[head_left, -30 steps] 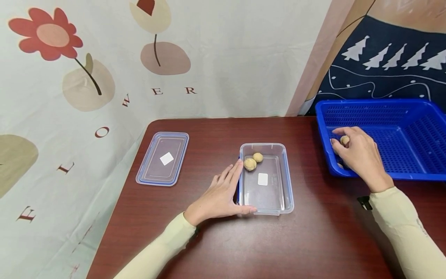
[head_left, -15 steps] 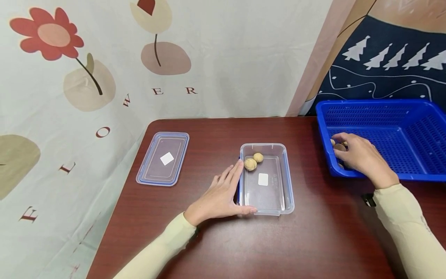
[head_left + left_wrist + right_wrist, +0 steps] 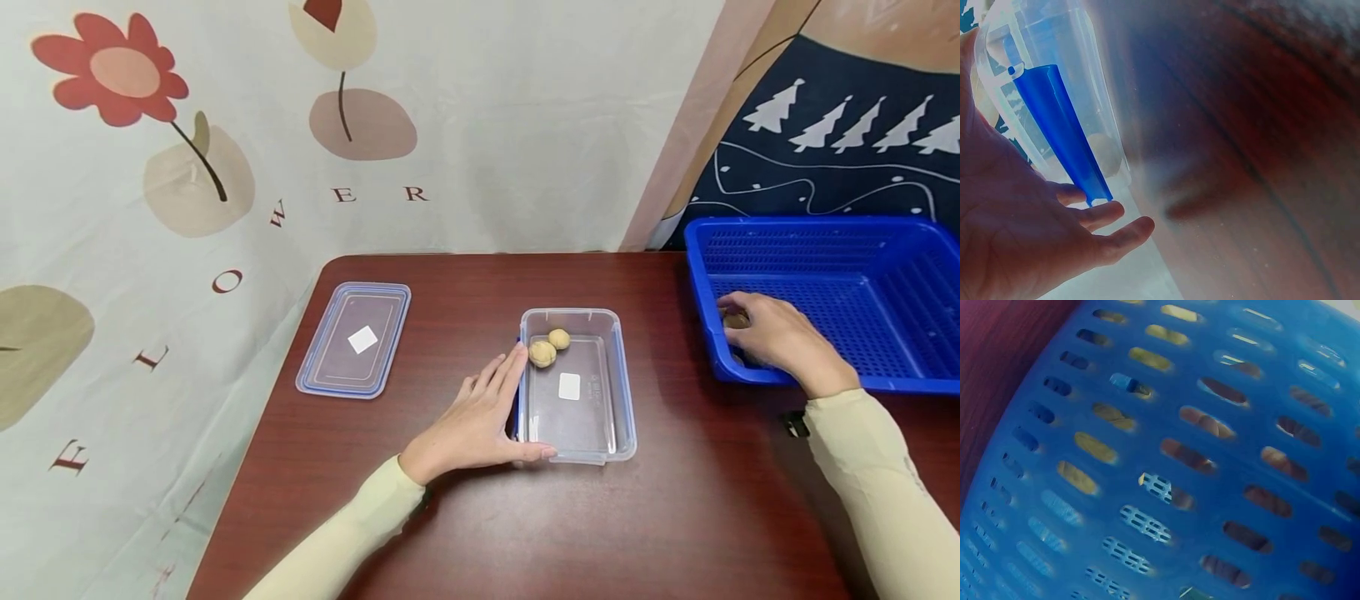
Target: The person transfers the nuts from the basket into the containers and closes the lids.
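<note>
Straight-fingered left hand [image 3: 474,427] steadies the clear rectangular plastic box [image 3: 581,414]; right hand [image 3: 784,337], rightward of it, grip indiscernible, should pinch securely.

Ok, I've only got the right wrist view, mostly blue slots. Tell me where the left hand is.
Observer: The left hand is spread along the left side of the clear container, thumb at its near rim.
Operator: Say what's inside that container.
Observer: Two round tan nuts, side by side toward the far left corner.
Operator: Look for a lid.
Observer: A clear lid with a blue line round its edge lies on the table, left of the container and apart from it.
</note>
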Motion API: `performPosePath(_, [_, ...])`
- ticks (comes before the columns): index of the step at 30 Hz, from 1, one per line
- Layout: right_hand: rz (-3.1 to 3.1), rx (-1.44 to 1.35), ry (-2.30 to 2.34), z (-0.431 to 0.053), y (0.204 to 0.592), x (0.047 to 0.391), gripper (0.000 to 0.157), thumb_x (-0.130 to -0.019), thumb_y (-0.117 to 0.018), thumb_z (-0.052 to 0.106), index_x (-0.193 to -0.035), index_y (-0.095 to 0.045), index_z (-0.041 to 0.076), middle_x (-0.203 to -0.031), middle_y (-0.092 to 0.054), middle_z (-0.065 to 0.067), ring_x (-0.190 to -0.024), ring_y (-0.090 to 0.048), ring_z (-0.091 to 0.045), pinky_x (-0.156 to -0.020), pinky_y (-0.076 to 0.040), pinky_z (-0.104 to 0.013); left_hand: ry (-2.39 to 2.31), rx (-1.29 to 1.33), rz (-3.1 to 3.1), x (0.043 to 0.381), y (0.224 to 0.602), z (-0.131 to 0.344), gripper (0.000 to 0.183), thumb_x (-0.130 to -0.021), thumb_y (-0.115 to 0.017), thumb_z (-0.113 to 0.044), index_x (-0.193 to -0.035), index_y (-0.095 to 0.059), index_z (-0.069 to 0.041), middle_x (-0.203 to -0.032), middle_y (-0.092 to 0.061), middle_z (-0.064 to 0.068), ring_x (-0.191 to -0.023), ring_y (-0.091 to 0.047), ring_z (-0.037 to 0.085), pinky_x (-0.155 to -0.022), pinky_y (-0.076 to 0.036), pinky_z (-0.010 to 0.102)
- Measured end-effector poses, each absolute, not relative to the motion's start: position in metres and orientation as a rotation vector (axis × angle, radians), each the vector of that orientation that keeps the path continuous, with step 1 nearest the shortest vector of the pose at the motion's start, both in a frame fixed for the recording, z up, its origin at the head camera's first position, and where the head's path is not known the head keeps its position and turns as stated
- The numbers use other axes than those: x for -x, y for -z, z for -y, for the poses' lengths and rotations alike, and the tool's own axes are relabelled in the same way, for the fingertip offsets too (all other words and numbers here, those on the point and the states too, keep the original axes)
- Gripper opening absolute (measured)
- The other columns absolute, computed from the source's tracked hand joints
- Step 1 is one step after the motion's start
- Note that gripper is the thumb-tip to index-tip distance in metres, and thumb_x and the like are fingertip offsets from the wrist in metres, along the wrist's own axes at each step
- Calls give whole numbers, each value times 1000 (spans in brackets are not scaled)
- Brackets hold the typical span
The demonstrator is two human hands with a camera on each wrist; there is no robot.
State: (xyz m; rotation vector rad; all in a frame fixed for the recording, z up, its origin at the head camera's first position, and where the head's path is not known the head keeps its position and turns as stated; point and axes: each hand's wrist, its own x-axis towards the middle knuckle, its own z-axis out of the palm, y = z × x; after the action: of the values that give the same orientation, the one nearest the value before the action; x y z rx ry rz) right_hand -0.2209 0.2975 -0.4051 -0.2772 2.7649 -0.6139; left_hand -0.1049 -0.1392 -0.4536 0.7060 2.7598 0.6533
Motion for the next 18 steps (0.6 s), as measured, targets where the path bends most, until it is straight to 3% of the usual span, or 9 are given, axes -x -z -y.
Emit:
performPosePath(8, [-2752, 196, 551, -305, 406, 221, 47, -108, -60, 20, -145, -56, -10, -143, -50, -44, -127, -44, -64, -105, -33, -81, -637, -698, -2757, 105, 452, 138, 139, -84, -74, -83, -176, 6, -16, -183, 1, 0, -165, -14, 33, -123, -25, 69])
performPosePath(14, [-2744, 171, 525, -309, 407, 221, 42, -108, -64, 21, -138, -61, -7, -133, -56, -42, -118, -49, -64, -95, -39, -81, -633, -699, -2763, 106, 453, 138, 140, -84, -74, -83, -176, 5, -16, -183, 0, 0, -165, -16, 35, -122, -25, 69])
performPosePath(18, [-2734, 170, 515, -309, 407, 222, 44, -108, -65, 24, -138, -60, -7, -132, -57, -42, -119, -48, -66, -96, -39, -80, -635, -701, -2764, 106, 453, 138, 139, -84, -74, -83, -177, 5, -16, -183, 0, 0, -165, -17, 36, -122, -26, 68])
